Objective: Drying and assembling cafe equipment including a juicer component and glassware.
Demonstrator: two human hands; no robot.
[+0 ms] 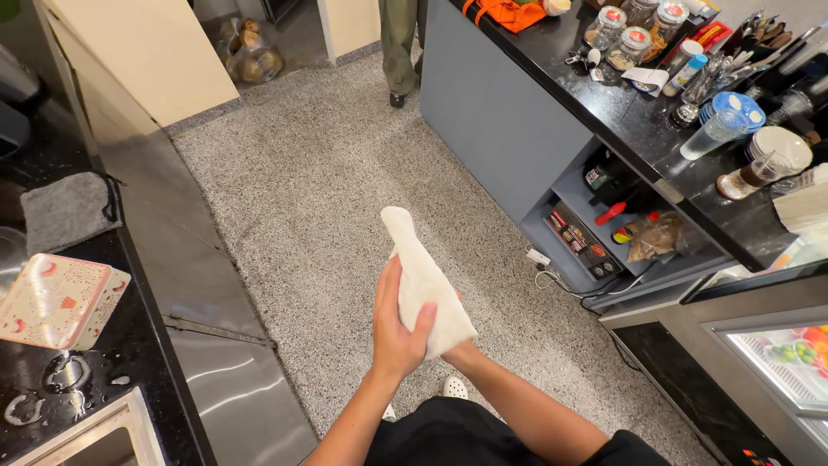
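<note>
The left hand [398, 326] wraps its grip around a white cloth [423, 280], held upright over the speckled floor [302, 190] between the two desks. The right hand is buried under the cloth – whether its grip is closed I cannot tell. The risk, as I judge it: the loose top end could flop over or slip free (only the lower half is gripped) and land on the floor – or brush the wet black desk [129, 345] at left, beside the patterned tin [59, 300]
</note>
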